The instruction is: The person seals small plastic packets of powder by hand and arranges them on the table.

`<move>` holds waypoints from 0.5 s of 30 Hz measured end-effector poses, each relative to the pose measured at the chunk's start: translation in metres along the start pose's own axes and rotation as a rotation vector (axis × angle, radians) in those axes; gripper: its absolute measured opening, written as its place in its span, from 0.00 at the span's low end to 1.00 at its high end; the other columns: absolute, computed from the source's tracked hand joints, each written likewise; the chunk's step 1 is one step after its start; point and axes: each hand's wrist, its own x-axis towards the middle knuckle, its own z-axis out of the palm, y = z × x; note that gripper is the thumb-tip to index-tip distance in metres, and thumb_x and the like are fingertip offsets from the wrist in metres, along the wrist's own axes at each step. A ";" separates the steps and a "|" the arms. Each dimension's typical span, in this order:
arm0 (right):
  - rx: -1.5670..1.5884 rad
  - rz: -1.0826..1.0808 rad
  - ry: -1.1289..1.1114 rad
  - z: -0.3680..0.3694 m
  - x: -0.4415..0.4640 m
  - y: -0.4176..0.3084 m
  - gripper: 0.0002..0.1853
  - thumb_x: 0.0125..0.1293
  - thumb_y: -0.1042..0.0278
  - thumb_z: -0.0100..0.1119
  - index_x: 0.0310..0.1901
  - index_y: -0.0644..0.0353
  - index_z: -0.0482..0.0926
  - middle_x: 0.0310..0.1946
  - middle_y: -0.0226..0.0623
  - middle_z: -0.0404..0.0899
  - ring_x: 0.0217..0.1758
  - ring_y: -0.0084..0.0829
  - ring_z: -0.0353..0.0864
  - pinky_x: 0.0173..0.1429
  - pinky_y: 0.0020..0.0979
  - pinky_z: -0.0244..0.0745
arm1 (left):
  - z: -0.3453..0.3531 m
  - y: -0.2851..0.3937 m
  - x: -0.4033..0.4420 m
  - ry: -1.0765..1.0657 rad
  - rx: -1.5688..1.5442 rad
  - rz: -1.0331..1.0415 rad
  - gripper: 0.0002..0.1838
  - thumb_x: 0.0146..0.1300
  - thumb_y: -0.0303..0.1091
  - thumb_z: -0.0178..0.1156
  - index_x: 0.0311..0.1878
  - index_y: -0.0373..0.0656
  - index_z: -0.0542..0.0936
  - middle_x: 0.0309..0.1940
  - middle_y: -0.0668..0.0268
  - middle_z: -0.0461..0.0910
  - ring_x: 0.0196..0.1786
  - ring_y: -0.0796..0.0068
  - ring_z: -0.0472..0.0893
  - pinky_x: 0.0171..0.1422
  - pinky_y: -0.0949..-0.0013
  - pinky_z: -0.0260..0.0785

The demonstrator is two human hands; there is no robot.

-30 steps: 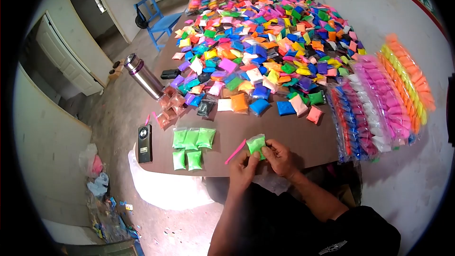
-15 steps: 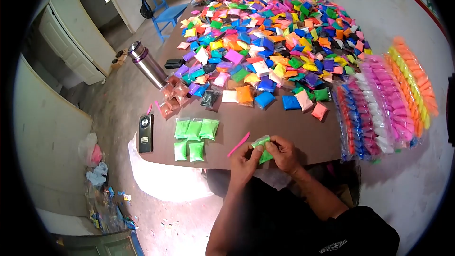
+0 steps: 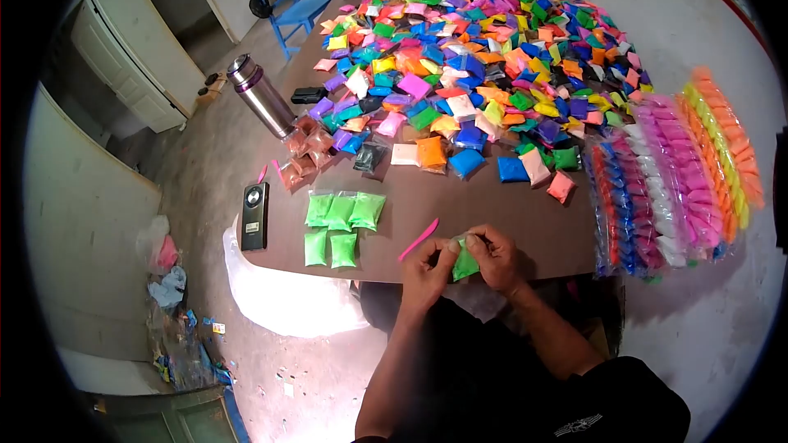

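Both hands pinch the top edge of one small light-green packet (image 3: 465, 265) at the table's front edge. My left hand (image 3: 428, 272) is closed on its left side, my right hand (image 3: 495, 260) on its right. The thumbs meet near the packet's top, and the fingers hide part of it. Close to my left fingers lies a pink plastic modelling tool (image 3: 421, 239). Further left, several matching light-green packets (image 3: 340, 212) lie flat in two rows on the brown table (image 3: 386, 256).
A large heap of colourful packets (image 3: 460, 66) covers the far table. Bundled strips of packets (image 3: 648, 189) line the right edge. At left are a steel thermos (image 3: 261, 97), a black device with a round dial (image 3: 254, 217) and brown packets (image 3: 308, 148). A blue chair (image 3: 293, 10) stands beyond.
The whole view has shifted slightly. My hands have moved a little on the green packet, and more of its face shows below my thumbs. Both still hold it.
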 end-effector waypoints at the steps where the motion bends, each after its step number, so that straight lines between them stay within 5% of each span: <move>1: -0.011 -0.010 -0.008 0.000 0.001 -0.002 0.07 0.76 0.69 0.61 0.46 0.65 0.82 0.34 0.30 0.82 0.36 0.18 0.77 0.42 0.26 0.76 | -0.001 -0.003 0.001 0.003 0.000 -0.003 0.14 0.76 0.38 0.64 0.37 0.37 0.83 0.25 0.77 0.76 0.30 0.88 0.73 0.33 0.77 0.65; 7: -0.241 -0.007 -0.012 0.005 -0.001 -0.014 0.09 0.77 0.67 0.59 0.46 0.65 0.82 0.33 0.33 0.83 0.36 0.19 0.78 0.42 0.26 0.75 | -0.010 -0.013 0.001 -0.008 -0.036 0.015 0.15 0.77 0.39 0.63 0.35 0.38 0.81 0.25 0.77 0.75 0.30 0.88 0.71 0.34 0.75 0.64; 15: -0.061 0.024 -0.004 0.003 0.003 -0.022 0.11 0.78 0.65 0.58 0.45 0.65 0.82 0.30 0.28 0.79 0.35 0.14 0.73 0.40 0.25 0.71 | -0.010 0.007 0.004 -0.013 -0.164 -0.105 0.17 0.80 0.39 0.59 0.31 0.44 0.77 0.27 0.82 0.69 0.32 0.91 0.63 0.36 0.79 0.54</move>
